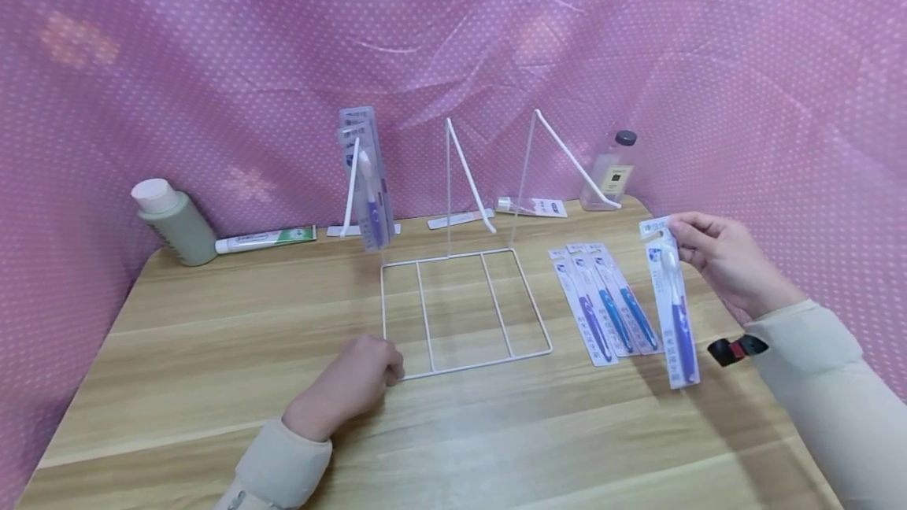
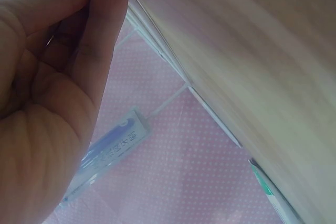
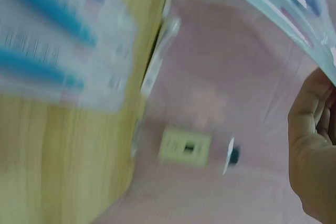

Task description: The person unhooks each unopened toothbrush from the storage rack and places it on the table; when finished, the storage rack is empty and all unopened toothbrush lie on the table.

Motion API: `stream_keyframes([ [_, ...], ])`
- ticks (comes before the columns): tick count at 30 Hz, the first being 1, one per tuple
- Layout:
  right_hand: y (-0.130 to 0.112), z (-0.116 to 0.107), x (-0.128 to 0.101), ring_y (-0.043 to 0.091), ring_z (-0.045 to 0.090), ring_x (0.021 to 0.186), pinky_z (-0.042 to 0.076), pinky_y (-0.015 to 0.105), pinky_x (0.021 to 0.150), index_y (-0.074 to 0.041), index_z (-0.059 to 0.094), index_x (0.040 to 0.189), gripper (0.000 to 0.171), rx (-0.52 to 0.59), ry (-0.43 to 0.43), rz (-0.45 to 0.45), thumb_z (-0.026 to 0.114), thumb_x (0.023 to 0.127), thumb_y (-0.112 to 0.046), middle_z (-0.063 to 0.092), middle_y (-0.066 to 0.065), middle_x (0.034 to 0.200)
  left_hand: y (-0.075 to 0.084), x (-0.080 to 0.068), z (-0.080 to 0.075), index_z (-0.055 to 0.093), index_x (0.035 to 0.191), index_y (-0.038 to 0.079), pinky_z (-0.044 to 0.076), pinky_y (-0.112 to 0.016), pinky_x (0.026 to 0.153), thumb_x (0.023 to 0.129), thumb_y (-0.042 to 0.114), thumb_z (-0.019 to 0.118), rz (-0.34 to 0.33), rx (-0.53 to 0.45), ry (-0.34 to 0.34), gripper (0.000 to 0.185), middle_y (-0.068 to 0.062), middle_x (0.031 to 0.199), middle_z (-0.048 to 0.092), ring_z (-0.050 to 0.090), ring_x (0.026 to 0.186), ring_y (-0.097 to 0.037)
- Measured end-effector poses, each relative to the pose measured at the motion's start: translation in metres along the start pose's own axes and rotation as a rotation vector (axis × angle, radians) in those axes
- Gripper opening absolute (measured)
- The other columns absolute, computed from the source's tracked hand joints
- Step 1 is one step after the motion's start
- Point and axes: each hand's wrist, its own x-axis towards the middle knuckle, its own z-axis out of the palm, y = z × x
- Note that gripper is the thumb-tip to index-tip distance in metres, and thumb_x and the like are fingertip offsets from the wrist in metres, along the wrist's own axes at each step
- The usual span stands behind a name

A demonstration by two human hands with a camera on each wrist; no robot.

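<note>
I saw the right hand [image 1: 723, 262] raised over the right edge of the table [image 1: 212, 384], its fingers [image 1: 690, 225] pinching the top of a packaged toothbrush [image 1: 673, 313] with a purple handle; the pack hung down with its lower end close to the tabletop. Just beside it, toward the table's middle, three more toothbrush packs [image 1: 605, 301] lay flat side by side. The left hand [image 1: 354, 384] rested on the table near the front edge, fingers curled into a loose fist, touching the front left corner of the white wire rack [image 1: 464, 309]. In the left wrist view the fingers [image 2: 100, 30] lay pressed together against the rack's wire. One pack of toothbrushes [image 1: 368, 179] already hung on the rack's left upright prong. Along the back edge I saw a green bottle [image 1: 173, 223], a tube of toothpaste [image 1: 265, 238] and, at the back right corner, a clear bottle [image 1: 611, 171] with a dark cap. The right wrist view was too blurred to add much
</note>
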Motion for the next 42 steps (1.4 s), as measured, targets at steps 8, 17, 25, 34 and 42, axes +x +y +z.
stream_keyframes([
  [8, 0.007, -0.049, 0.034, 0.003, 0.071, 0.098, 0.058, 0.018, 0.085, -0.019, 0.076, 0.112, 0.016, -0.232, 0.066, 0.186, 0.063, 0.107, -0.025, 0.077, -0.009, 0.106, -0.002, 0.0, -0.001, 0.077, 0.075, 0.012, 0.053, -0.024, 0.062, 0.074, -0.017, 0.066, 0.001, 0.017, 0.003, 0.031, 0.004, 0.075, 0.071, 0.059, 0.069, -0.005],
  [17, 0.031, -0.071, 0.076, 0.001, 0.071, 0.093, 0.059, 0.018, 0.082, -0.018, 0.076, 0.101, 0.02, -0.129, 0.054, 0.302, 0.058, 0.109, -0.016, 0.077, -0.008, 0.099, -0.003, 0.0, 0.0, 0.076, 0.074, 0.013, 0.054, -0.024, 0.063, 0.073, -0.017, 0.065, 0.002, 0.008, 0.002, 0.032, 0.005, 0.075, 0.07, 0.06, 0.069, -0.004],
  [25, 0.055, -0.084, 0.1, -0.002, 0.07, 0.092, 0.059, 0.017, 0.083, -0.018, 0.072, 0.102, 0.021, -0.221, 0.057, 0.395, 0.053, 0.111, -0.016, 0.076, -0.013, 0.095, -0.005, 0.0, 0.001, 0.075, 0.072, 0.014, 0.052, -0.022, 0.062, 0.072, -0.018, 0.063, 0.015, -0.006, 0.02, 0.034, 0.006, 0.073, 0.069, 0.057, 0.068, -0.003],
  [34, 0.078, -0.087, 0.115, 0.0, 0.066, 0.085, 0.06, 0.021, 0.081, 0.007, 0.059, 0.135, 0.034, -0.472, 0.068, 0.524, 0.053, 0.111, -0.015, 0.072, -0.013, 0.087, -0.005, 0.001, 0.004, 0.076, 0.073, 0.013, 0.052, -0.021, 0.062, 0.072, -0.019, 0.061, 0.012, -0.012, 0.018, 0.035, 0.005, 0.074, 0.07, 0.057, 0.069, -0.002],
  [42, 0.085, -0.08, 0.121, 0.005, 0.064, 0.078, 0.059, 0.023, 0.075, 0.009, 0.067, 0.12, 0.026, -0.57, 0.073, 0.554, 0.055, 0.108, -0.01, 0.072, -0.007, 0.083, -0.004, 0.001, 0.001, 0.071, 0.068, 0.015, 0.044, -0.02, 0.059, 0.071, -0.019, 0.059, 0.026, -0.024, 0.024, 0.036, 0.008, 0.069, 0.061, 0.046, 0.065, -0.002],
])
